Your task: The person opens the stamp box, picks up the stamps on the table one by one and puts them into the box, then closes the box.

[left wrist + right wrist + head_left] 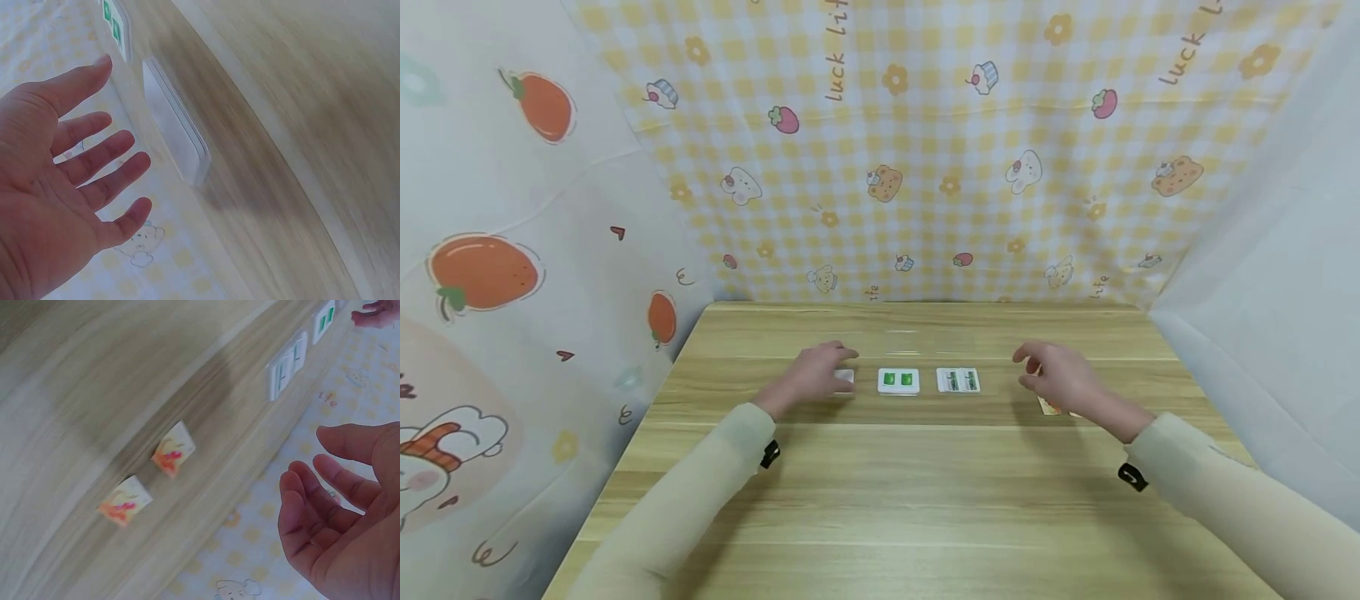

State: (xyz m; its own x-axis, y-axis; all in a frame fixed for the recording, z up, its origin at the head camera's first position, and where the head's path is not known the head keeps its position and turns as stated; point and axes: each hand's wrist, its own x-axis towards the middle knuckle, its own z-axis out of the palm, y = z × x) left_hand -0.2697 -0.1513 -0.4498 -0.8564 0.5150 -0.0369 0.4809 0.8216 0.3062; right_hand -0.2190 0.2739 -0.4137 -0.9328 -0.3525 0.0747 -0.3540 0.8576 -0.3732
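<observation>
My left hand [808, 377] hovers over a stack of white cards [172, 125], fingers spread and holding nothing. The hand partly covers that stack in the head view. To its right lie a white card stack with two green pictures [898, 381] and another with two green-and-grey panels [958, 381]. My right hand [1063, 379] hangs above the table, its fingers loosely curled with nothing between them. Close to it are two small pieces with orange and pink prints, one nearer the stacks [173, 450] and one farther away [125, 500]; the right hand mostly hides them in the head view.
The wooden table [880, 500] meets a yellow checked curtain [895, 167] at its back edge. Faint clear outlines [902, 332] show on the table behind the card stacks. White cloth with orange prints [490, 271] hangs on the left, plain white cloth [1262, 275] on the right.
</observation>
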